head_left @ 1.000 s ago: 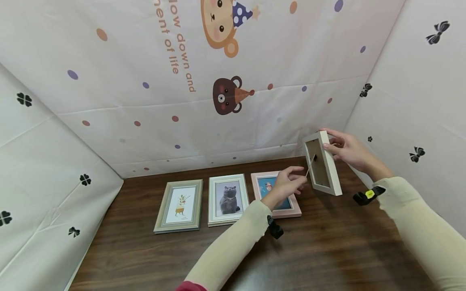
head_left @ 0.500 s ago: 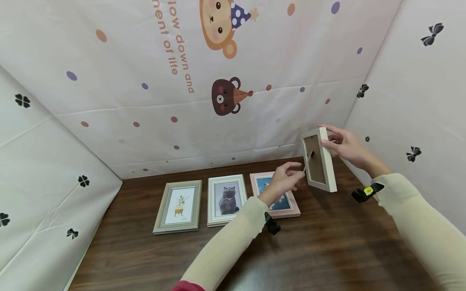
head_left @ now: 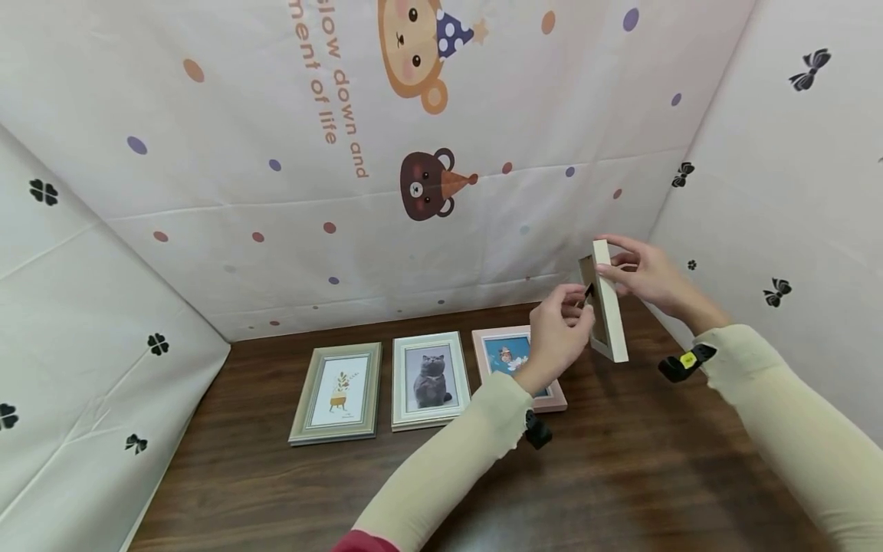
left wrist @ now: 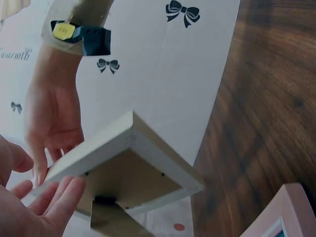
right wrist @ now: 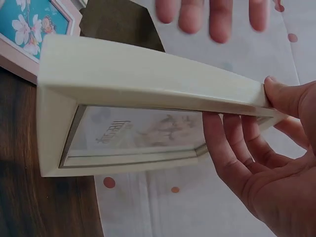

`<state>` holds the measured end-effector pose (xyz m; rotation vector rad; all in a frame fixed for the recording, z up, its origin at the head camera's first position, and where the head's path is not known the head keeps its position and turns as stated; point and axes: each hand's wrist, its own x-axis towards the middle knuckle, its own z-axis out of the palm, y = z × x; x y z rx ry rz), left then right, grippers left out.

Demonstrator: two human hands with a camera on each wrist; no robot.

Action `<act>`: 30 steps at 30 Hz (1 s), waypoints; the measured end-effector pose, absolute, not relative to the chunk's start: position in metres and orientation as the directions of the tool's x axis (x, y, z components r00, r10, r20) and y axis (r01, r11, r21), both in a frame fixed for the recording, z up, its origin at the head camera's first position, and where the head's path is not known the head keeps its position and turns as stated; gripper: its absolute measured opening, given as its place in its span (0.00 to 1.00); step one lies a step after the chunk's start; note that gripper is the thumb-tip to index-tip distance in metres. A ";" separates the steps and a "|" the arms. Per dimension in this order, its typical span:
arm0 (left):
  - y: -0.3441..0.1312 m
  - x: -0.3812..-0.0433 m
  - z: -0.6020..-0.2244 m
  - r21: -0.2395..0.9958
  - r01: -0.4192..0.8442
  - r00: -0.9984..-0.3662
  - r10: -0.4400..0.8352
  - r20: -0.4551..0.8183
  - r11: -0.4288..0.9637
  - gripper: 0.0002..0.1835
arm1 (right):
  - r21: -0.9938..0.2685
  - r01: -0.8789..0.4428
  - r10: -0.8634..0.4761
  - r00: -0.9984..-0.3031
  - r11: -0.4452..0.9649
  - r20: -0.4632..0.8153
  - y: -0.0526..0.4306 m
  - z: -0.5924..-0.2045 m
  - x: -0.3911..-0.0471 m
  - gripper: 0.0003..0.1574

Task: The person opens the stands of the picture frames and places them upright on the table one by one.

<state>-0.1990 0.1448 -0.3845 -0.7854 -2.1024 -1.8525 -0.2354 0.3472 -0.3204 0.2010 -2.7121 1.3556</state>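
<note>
My right hand [head_left: 651,280] grips a cream picture frame [head_left: 610,314] by its upper part, thumb on one side and fingers on the other. The frame stands raised, nearly edge-on in the head view. Its brown back board [left wrist: 133,177] carries a folded-out stand [right wrist: 121,24], attached at a dark hinge [left wrist: 104,199]. Beside the back, my left hand [head_left: 562,330] has its fingers extended near the stand; the right wrist view shows those fingers [right wrist: 220,19] straight and apart from the frame. The glass front [right wrist: 138,131] faces my right palm. Whether the frame's bottom touches the table is unclear.
Three frames lie on the dark wooden table [head_left: 276,498]: a beige one with a plant picture [head_left: 338,395], a white one with a cat photo [head_left: 431,379], and a pink one [head_left: 559,402] partly behind my left hand. Patterned cloth walls [head_left: 276,253] enclose the table.
The cream frame has turned more edge-on and shifted slightly left, still in my right hand. My left hand has moved from the stand's outer end in closer to the frame's back.
</note>
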 end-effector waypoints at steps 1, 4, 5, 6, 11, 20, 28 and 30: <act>0.146 -0.197 -0.384 0.849 0.524 -0.833 0.249 0.495 0.066 0.15 | -0.788 -0.163 -0.072 -0.986 0.594 0.150 0.346 -0.320 -0.235 0.40; 0.150 -0.193 -0.383 0.867 0.482 -0.857 0.275 0.437 0.124 0.16 | -0.780 -0.171 -0.076 -0.985 0.601 0.157 0.342 -0.319 -0.235 0.41; 0.151 -0.191 -0.383 0.874 0.462 -0.867 0.283 0.409 0.152 0.17 | -0.773 -0.177 -0.078 -0.983 0.609 0.164 0.340 -0.318 -0.234 0.40; 0.153 -0.190 -0.384 0.881 0.438 -0.879 0.291 0.378 0.178 0.18 | -0.766 -0.184 -0.078 -0.982 0.616 0.173 0.339 -0.318 -0.234 0.40; 0.163 -0.189 -0.392 0.913 0.296 -0.932 0.296 0.210 0.282 0.29 | -0.718 -0.267 -0.112 -0.960 0.643 0.257 0.328 -0.320 -0.231 0.39; 0.171 -0.192 -0.404 0.941 0.190 -0.965 0.228 0.127 0.281 0.32 | -0.690 -0.347 -0.158 -0.933 0.635 0.323 0.316 -0.326 -0.228 0.36; 0.172 -0.190 -0.403 0.957 0.147 -0.977 0.190 0.100 0.252 0.26 | -0.655 -0.342 -0.158 -0.933 0.674 0.325 0.312 -0.329 -0.226 0.35; 0.172 -0.189 -0.402 0.962 0.130 -0.980 0.178 0.089 0.239 0.22 | -0.655 -0.335 -0.154 -0.935 0.677 0.319 0.312 -0.330 -0.226 0.36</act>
